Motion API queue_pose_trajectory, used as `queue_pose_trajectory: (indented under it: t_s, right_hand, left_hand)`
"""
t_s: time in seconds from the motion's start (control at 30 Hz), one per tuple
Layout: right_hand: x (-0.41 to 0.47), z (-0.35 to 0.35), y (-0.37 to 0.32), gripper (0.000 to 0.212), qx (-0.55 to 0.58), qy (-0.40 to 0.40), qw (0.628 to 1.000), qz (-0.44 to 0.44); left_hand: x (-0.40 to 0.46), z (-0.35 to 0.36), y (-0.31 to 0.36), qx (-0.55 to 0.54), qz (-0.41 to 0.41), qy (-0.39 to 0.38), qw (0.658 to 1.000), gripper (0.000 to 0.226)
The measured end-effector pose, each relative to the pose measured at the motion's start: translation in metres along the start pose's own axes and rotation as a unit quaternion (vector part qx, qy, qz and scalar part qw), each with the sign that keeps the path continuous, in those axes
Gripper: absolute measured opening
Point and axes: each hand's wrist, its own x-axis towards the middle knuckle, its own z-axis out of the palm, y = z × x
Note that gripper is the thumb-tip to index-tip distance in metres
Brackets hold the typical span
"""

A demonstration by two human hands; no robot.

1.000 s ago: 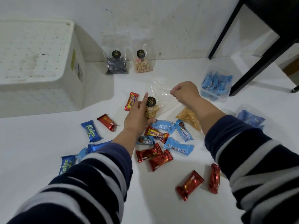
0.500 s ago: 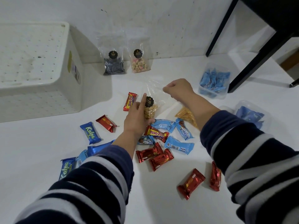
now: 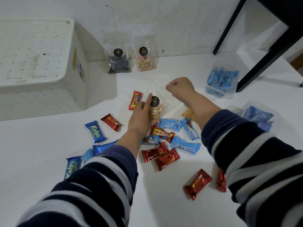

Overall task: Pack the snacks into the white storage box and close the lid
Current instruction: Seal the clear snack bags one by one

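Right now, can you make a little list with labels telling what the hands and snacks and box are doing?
left hand: grips the lower part of the clear plastic bag of pale nuts, index finger straight up
right hand: pinches the bag's top edge
white perforated plastic storage box: far left, lid on
wrapped bars: red, dark blue, light blue, scattered on the white surface
two clear tubs of blue packets: right side
packed yet: cannot tell

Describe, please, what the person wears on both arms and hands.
Both arms wear long sleeves with broad dark navy and white stripes: left sleeve, right sleeve. The cuffs end above the wrists. The left hand and right hand are bare: no gloves, rings or watch visible.
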Motion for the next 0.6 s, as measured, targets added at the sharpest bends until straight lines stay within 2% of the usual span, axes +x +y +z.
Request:
queue_pose_trajectory:
  t_s: [0.13,0.33,0.47,0.6]
  right_hand:
    - [0.0016,-0.0003,0.0008,0.016,-0.006,0.014,1.0,-0.002]
    - [0.0032,0.0043,-0.0061,0.041,0.005,-0.012,1.0,0.004]
    - [0.0055,0.0045,-0.0073,0.021,-0.017,0.011,1.0,-0.02]
    - [0.0081,0.0053,-0.0069,0.019,-0.036,0.022,0.999,-0.019]
  left_hand:
    - [-0.0009,-0.003,-0.0022,0.006,0.013,-0.007,1.0,0.106]
    - [-0.0023,-0.0016,-0.0015,0.013,0.017,-0.006,1.0,0.104]
    - [-0.0032,-0.0007,-0.0024,0.014,0.018,-0.004,1.0,0.104]
    - [-0.0025,0.0003,-0.0029,0.016,0.017,-0.004,1.0,0.104]
